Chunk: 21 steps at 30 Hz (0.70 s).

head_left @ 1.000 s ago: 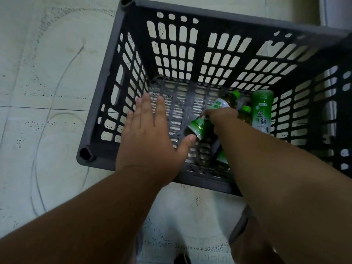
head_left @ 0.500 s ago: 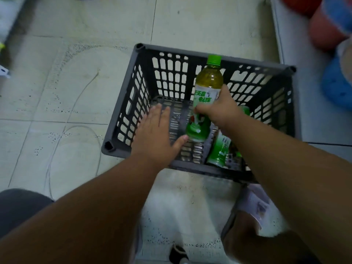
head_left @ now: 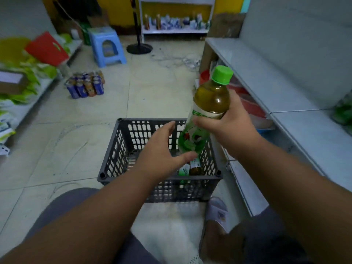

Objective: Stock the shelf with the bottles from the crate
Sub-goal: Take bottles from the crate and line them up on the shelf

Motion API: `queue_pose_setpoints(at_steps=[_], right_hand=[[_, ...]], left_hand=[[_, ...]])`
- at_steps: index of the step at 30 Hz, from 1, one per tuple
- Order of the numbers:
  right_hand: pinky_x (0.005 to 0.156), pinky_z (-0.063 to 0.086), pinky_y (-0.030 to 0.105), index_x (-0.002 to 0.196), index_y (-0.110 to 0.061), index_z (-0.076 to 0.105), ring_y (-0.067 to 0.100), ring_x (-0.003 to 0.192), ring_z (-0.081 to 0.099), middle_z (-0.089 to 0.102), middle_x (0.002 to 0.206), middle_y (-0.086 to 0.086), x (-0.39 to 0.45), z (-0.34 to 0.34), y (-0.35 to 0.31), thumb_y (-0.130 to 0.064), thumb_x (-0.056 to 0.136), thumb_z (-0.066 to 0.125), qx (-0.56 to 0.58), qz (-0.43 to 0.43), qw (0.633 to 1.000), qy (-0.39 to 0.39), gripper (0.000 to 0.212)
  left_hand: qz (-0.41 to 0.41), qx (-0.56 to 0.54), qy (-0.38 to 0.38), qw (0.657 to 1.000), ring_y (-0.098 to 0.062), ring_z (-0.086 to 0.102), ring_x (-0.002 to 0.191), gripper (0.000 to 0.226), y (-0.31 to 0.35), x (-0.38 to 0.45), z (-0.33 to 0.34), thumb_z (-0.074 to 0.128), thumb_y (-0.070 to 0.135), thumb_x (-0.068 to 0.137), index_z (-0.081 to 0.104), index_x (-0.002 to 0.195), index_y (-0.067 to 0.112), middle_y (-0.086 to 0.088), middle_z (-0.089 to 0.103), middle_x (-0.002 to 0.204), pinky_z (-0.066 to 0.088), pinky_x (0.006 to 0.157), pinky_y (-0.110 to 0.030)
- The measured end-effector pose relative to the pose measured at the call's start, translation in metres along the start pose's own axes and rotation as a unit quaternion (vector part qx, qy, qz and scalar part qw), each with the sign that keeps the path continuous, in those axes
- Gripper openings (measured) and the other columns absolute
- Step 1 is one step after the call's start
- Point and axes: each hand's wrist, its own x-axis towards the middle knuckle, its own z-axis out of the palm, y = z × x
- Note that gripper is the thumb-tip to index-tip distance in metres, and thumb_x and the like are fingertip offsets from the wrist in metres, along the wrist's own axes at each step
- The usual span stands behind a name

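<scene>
Bottle (head_left: 207, 109), green cap: gripped at its middle by right hand (head_left: 231, 123), tilted, above crate (head_left: 122, 149). Left hand (head_left: 162, 151): fingers spread, empty, over crate. Two bottles (head_left: 190, 168), perhaps more, inside. Shelf (head_left: 266, 77): right.

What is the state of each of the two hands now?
Left hand: open, holding nothing, above the crate.
Right hand: holding the green-capped bottle.

One head-worn wide-angle view looks forward and down, close over the crate (head_left: 122, 141).
</scene>
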Motion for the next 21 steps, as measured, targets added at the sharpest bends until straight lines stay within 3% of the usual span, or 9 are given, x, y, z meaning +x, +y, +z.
queue_pose_setpoints(at_steps=[5,9,15,18,21], right_hand=[[0.082,0.058,0.028,0.113,-0.027,0.053,0.001,0.091,0.069,0.069,0.1,-0.01,-0.061,-0.056,-0.047,-0.035,0.064,0.093,-0.057,-0.027,0.995,0.079,0.064],[0.085,0.06,0.037,0.113,-0.026,0.054,0.002,0.093,0.069,0.071,0.101,-0.01,-0.101,-0.092,-0.069,-0.053,0.064,0.088,-0.111,-0.029,0.977,0.179,0.066],[0.085,0.059,0.038,0.112,-0.027,0.056,0.002,0.091,0.069,0.071,0.099,-0.012,-0.14,-0.145,-0.084,-0.057,0.066,0.084,-0.151,-0.009,0.943,0.295,0.062],[0.086,0.059,0.036,0.111,-0.026,0.056,0.0,0.089,0.069,0.071,0.097,-0.011,-0.159,-0.173,-0.082,-0.044,0.068,0.088,-0.153,0.013,0.924,0.349,0.057],[0.086,0.059,0.036,0.109,-0.028,0.055,0.0,0.089,0.068,0.07,0.096,-0.012,-0.183,-0.202,-0.073,-0.043,0.067,0.09,-0.164,0.045,0.897,0.407,0.057]], left_hand=[[0.092,-0.017,-0.046,0.995,-0.009,0.036,0.14,0.118,0.069,-0.024,0.008,0.069,0.078,0.055,0.025,0.154,0.031,0.009,0.037,0.155,0.038,0.113,-0.045],[0.165,-0.04,-0.09,0.981,-0.009,0.037,0.139,0.116,0.115,-0.032,0.024,0.071,0.077,0.052,0.025,0.151,0.037,0.01,0.04,0.152,0.04,0.111,-0.045],[0.218,-0.084,-0.159,0.959,-0.004,0.038,0.136,0.119,0.167,-0.035,0.06,0.073,0.08,0.053,0.024,0.153,0.039,0.016,0.041,0.151,0.038,0.112,-0.042],[0.253,-0.096,-0.211,0.939,-0.002,0.038,0.134,0.106,0.191,-0.034,0.089,0.079,0.061,0.064,0.026,0.153,0.036,0.017,0.04,0.151,0.036,0.105,-0.029],[0.277,-0.105,-0.266,0.917,-0.002,0.04,0.134,0.1,0.214,-0.036,0.127,0.083,0.051,0.068,0.029,0.151,0.037,0.018,0.04,0.15,0.037,0.103,-0.027]])
